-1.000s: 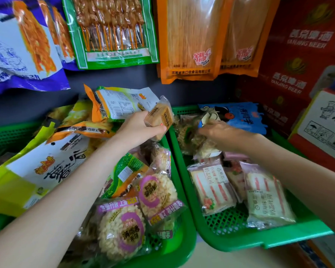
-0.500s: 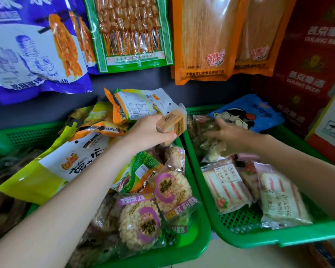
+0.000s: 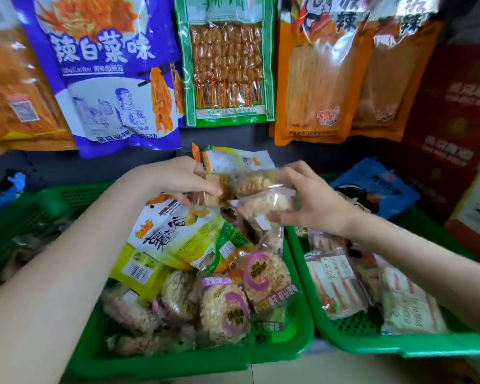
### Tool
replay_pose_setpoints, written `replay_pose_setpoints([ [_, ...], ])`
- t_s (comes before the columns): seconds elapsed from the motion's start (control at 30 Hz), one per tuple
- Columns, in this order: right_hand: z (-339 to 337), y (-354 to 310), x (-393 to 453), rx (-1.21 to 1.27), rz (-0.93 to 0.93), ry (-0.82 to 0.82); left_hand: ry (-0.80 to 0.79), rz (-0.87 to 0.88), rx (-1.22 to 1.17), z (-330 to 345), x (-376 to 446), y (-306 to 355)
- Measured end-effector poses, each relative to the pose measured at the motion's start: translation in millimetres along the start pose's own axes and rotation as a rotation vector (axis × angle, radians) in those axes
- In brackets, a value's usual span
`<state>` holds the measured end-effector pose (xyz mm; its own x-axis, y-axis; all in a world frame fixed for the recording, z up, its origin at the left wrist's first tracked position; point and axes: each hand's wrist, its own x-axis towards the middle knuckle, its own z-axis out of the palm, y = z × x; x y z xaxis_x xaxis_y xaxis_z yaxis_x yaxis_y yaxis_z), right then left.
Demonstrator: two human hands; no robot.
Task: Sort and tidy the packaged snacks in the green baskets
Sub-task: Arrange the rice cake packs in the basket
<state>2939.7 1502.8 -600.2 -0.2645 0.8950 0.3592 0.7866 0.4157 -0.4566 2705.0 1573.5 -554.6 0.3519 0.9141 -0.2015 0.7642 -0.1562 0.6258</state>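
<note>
Change: right hand (image 3: 311, 200) left the right basket (image 3: 399, 343) and now meets the left hand (image 3: 183, 181).
Hands: left pinches a brown snack bar (image 3: 209, 189); right grips clear puffed-snack packs (image 3: 263, 195), touching it.
Meaning: probably gathering alike snacks above the middle basket (image 3: 178, 364).

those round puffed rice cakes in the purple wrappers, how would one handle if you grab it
The rice cake looks airy and puffed, so probably light for its size. It likely crumbles under a hard grip. The glossy clear wrapper may be slippery and crinkly. Flat and round, it should lie still in the basket, not roll.

clear snack packets (image 3: 263, 196), seemingly puffed-grain, above green baskets (image 3: 297, 332)
</note>
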Motion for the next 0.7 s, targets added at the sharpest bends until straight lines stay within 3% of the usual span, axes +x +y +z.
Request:
replay_pose_setpoints([
  [0.13, 53.5, -15.2, 2.9, -0.551, -0.083, -0.264, -0.111, -0.177, 0.161, -12.3, -8.1, -19.6],
  [0.17, 60.3, -20.4, 4.7, -0.575, -0.077, -0.384, -0.13, -0.193, 0.173, -15.4, -9.3, -23.0],
  [0.23, 55.5, -32.9, 8.3, -0.407, 0.044, -0.66, -0.138, -0.184, 0.153, -21.4, -12.6, -26.9],
  [0.3, 34.4, -38.9, 15.0, -0.172, 0.14, -0.81, -0.132, -0.17, 0.122, -28.6, -17.9, -29.3],
  [0.33, 22.4, -43.1, 18.1, -0.065, 0.161, -0.795, -0.138, -0.162, 0.111, -32.1, -21.1, -31.2],
  [0.47, 13.7, -58.6, 34.8, 0.337, 0.11, -0.412, -0.21, -0.085, -0.011, -43.2, -34.3, -39.4],
  [0.6, 57.3, -94.1, 55.0, 0.562, 0.04, -0.34, -0.19, 0.0, -0.179, -58.0, -48.0, -49.1],
  [0.7, 94.1, -120.0, 71.5, 0.627, 0.093, -0.263, -0.118, -0.055, -0.119, -76.3, -58.6, -70.9],
])
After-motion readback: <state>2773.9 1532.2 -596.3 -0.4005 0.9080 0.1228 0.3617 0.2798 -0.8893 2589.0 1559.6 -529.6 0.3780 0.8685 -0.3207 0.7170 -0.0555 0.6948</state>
